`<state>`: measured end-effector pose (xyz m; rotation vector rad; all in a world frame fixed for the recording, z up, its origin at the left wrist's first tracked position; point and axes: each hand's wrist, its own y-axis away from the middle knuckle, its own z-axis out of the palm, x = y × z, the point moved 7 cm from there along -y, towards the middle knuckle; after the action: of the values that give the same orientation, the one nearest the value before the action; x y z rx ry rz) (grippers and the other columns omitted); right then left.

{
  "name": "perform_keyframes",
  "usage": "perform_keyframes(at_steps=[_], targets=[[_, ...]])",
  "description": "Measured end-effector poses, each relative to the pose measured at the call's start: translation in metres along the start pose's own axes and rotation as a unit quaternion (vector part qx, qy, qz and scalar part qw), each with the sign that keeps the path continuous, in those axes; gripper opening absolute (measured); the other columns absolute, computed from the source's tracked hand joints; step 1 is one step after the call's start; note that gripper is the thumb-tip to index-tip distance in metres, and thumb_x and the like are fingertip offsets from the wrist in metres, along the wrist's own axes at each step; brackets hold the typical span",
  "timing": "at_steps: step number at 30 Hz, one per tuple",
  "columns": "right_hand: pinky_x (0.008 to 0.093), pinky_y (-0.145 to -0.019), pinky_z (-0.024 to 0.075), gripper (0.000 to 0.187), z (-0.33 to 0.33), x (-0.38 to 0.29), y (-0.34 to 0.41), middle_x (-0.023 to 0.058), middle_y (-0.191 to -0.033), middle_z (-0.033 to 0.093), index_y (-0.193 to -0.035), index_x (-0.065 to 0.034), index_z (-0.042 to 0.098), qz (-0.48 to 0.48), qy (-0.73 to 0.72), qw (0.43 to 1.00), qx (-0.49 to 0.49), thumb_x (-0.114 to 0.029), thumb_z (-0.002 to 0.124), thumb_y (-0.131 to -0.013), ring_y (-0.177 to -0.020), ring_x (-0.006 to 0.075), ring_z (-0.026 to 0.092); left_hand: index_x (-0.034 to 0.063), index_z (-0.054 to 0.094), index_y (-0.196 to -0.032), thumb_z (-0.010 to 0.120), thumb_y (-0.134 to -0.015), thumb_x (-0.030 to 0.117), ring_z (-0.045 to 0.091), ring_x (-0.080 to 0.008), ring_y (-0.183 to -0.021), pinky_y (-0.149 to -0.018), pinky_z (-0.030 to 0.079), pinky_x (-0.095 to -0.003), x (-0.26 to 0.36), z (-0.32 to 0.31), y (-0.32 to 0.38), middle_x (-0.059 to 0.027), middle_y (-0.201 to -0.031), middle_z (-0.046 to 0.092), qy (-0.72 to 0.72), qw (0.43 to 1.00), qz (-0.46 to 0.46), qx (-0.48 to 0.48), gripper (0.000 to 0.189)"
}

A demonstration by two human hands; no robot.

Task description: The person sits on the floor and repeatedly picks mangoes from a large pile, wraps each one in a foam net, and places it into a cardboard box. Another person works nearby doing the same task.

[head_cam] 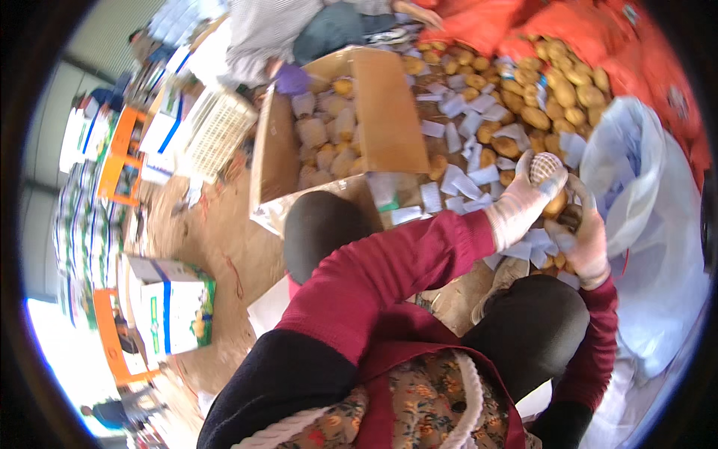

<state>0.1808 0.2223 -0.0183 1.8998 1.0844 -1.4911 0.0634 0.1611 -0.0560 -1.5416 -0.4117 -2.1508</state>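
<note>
Both my hands wear pale gloves and meet over the potato pile at the right. My left hand (527, 196) is closed around a potato in white foam netting (545, 167). Close against it, my right hand (586, 241) curves beside a bare potato (555, 205); whether its fingers grip that potato is blurred. Loose potatoes (566, 95) lie beyond my hands, with many small white slips (468, 126) scattered among them. To the left stands an open cardboard box (392, 112) holding several netted potatoes (314, 132).
Red sacks (594, 28) lie behind the pile. A translucent plastic bag (645, 185) stands close at my right. Another person (336, 33) sits beyond the box, a purple-gloved hand at its rim. A cream plastic crate (216, 134) and a printed carton (168, 308) are at the left.
</note>
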Motion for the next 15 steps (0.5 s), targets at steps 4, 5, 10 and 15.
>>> perform_keyframes(at_steps=[4, 5, 10, 15], targets=[[0.0332, -0.094, 0.0486, 0.077, 0.033, -0.076, 0.010, 0.0155, -0.140, 0.047, -0.144, -0.0042, 0.039, -0.046, 0.069, 0.985, -0.153, -0.022, 0.078, -0.079, -0.114, 0.0211, 0.056, 0.0045, 0.043, -0.135, 0.071, -0.088, 0.020, 0.059, -0.0192, -0.106, -0.092, 0.050, -0.0308, 0.061, -0.045, 0.000, -0.0065, -0.115, 0.060, 0.175, 0.981, -0.026, -0.080, 0.057], [0.0321, -0.091, 0.0494, 0.074, 0.037, -0.079, 0.014, 0.0149, -0.134, 0.054, -0.142, -0.0041, 0.043, -0.013, 0.040, 0.985, -0.166, -0.026, 0.078, -0.080, -0.109, 0.0193, 0.059, 0.0042, 0.045, -0.133, 0.073, -0.086, 0.016, 0.059, -0.0196, -0.106, -0.093, 0.050, -0.0306, 0.087, -0.065, 0.000, -0.0068, -0.116, 0.060, 0.045, 0.995, 0.040, -0.082, 0.057], [0.0284, -0.081, 0.0507, 0.052, 0.032, -0.057, 0.023, 0.0103, -0.104, 0.067, -0.124, 0.0002, 0.060, 0.152, 0.063, 0.968, -0.188, -0.031, 0.074, -0.085, -0.093, 0.0143, 0.062, 0.0052, 0.045, -0.136, 0.075, -0.078, 0.029, 0.057, -0.0290, -0.112, -0.097, 0.048, -0.0373, 0.177, -0.235, 0.019, -0.0184, -0.128, 0.053, -0.607, 0.781, 0.147, 0.005, 0.070], [0.0295, -0.084, 0.0504, 0.051, 0.022, -0.042, 0.021, 0.0127, -0.107, 0.067, -0.126, 0.0036, 0.057, 0.198, 0.045, 0.968, -0.148, -0.026, 0.070, -0.087, -0.094, 0.0165, 0.063, 0.0086, 0.063, -0.117, 0.057, -0.088, 0.033, 0.059, -0.0285, -0.113, -0.090, 0.049, -0.0445, 0.090, -0.459, 0.100, -0.0109, -0.124, 0.060, -0.798, 0.552, -0.214, 0.114, 0.038]])
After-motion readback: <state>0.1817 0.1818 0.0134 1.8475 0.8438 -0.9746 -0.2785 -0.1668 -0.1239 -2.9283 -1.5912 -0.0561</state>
